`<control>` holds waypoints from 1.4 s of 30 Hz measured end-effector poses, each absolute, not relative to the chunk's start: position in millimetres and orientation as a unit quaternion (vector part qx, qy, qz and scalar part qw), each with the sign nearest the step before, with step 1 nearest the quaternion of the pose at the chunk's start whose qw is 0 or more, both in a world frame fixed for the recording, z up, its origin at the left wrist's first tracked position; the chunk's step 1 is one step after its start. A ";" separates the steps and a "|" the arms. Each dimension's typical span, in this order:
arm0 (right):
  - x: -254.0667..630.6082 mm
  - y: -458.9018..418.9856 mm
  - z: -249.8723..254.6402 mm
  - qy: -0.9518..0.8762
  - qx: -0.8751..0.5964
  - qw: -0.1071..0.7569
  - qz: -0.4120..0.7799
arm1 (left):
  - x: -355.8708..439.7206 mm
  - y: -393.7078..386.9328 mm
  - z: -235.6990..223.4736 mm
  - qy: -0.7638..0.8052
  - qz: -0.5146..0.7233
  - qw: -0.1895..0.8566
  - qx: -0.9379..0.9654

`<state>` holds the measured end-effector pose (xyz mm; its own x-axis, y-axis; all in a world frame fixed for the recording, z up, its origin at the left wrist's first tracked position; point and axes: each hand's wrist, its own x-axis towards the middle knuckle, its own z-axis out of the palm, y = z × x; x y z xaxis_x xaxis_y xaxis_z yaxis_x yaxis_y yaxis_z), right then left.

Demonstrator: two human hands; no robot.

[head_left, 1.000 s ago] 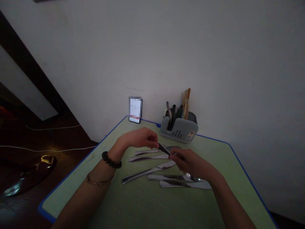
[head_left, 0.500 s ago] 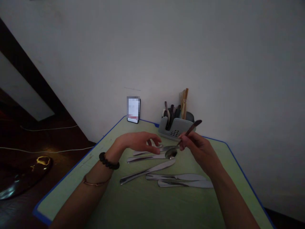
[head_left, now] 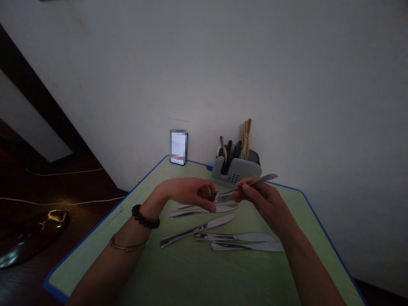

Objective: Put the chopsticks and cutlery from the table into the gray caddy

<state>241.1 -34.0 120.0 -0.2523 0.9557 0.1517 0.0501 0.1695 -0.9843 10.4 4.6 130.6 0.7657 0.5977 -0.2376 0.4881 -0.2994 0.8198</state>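
Note:
My right hand pinches the handle of a metal spoon above the table, with the handle slanting up to the right. The far end of the spoon points toward my left hand. My left hand hovers over the cutlery with loosely bent fingers, the thumb apart from them; whether its fingertips touch the spoon is unclear. Beneath both hands lie several table knives, including one slanted knife and a pair lying close together, an upper knife and a lower knife. Another knife lies just under my left thumb.
A grey cutlery holder with dark-handled utensils and bundled chopsticks stands against the wall. To its left a phone leans upright on the wall. The pale green table has a blue edge; white cables run along the floor at left.
My right hand has turned the spoon from steep to nearly level, its handle now lower. My left fingers have curled in slightly. The knives have not moved.

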 end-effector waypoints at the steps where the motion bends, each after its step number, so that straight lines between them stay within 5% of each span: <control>1: 241.4 -34.1 120.9 -0.613 -0.414 0.460 0.491 | 10.0 5.0 129.8 0.341 0.057 0.483 0.805; 19: 248.0 -33.1 126.1 -0.549 -0.376 0.568 0.485 | 4.3 3.2 135.9 0.341 0.033 0.484 0.805; 42: 244.6 -33.5 124.7 -0.526 -0.374 0.557 0.522 | 6.0 4.9 134.4 0.341 0.048 0.389 0.855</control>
